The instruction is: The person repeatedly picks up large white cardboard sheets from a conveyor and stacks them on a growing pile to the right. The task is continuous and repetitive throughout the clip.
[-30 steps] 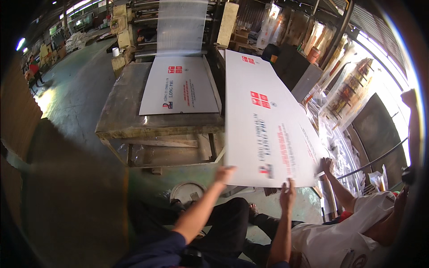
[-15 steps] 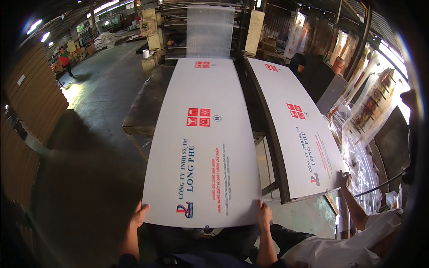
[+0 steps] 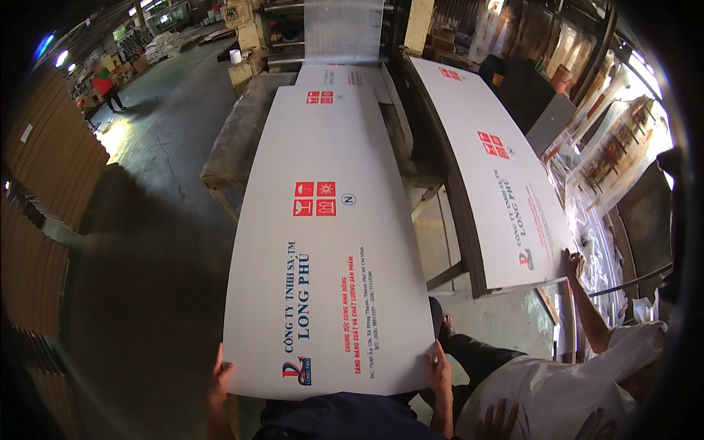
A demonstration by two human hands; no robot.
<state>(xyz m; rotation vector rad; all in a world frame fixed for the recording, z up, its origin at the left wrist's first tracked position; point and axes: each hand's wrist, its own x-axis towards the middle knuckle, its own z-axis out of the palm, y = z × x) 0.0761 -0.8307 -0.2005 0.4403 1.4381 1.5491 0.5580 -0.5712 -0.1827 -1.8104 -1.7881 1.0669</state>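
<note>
A long white printed cardboard sheet (image 3: 323, 154) stretches from the machine's front toward my body, with red symbols and blue and red print. My left hand (image 3: 220, 375) grips its near left corner, thumb on top. At the near right edge my right hand (image 3: 438, 368) is closed on it the same way. Beyond its far end, another printed sheet (image 3: 370, 75) lies partly under the clear plastic film at the machine (image 3: 286, 33). To the right stands a stack of similar sheets (image 3: 469, 103), where a co-worker's hand (image 3: 574, 262) touches the near right corner.
The co-worker in a white shirt (image 3: 543, 389) is close on my right, the other hand (image 3: 499, 422) low beside me. A metal table (image 3: 235, 147) sits under the sheet. Stacked brown cardboard (image 3: 55, 139) rises at left. A person in red (image 3: 105, 86) stands farther back.
The sheet in my hands has come nearer to me, away from the machine. Behind its far end another printed sheet now shows. The co-worker's second hand has come into view.
</note>
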